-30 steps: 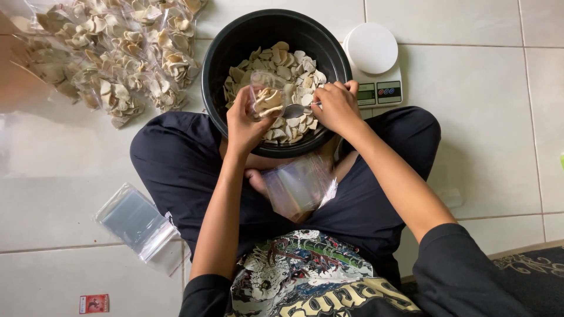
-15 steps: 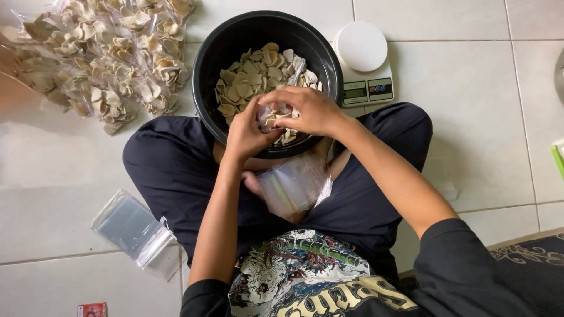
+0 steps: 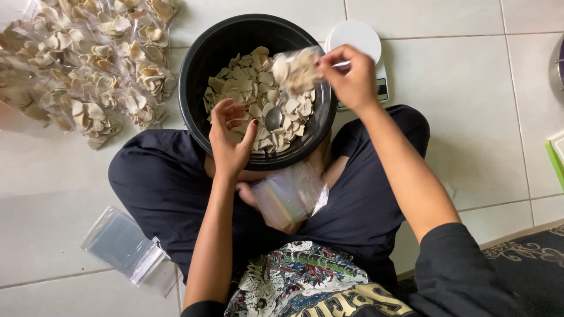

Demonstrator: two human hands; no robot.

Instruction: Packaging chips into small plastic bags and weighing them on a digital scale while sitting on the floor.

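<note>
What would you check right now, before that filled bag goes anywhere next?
1. Grip on the bag: ok, the right hand pinches it by its top, above the bowl's far side.
2. Bag sealed: cannot tell, the fingers cover the opening and the bag is blurred.
3. Scale plate free: ok for the part in view, though the hand hides some of it.
4. Left hand free: ok, it is open and empty over the bowl's near side.
5. Spoon put down: ok, it lies among the chips in the bowl.
6. Empty bags within reach: ok, a bundle lies on the lap.
</note>
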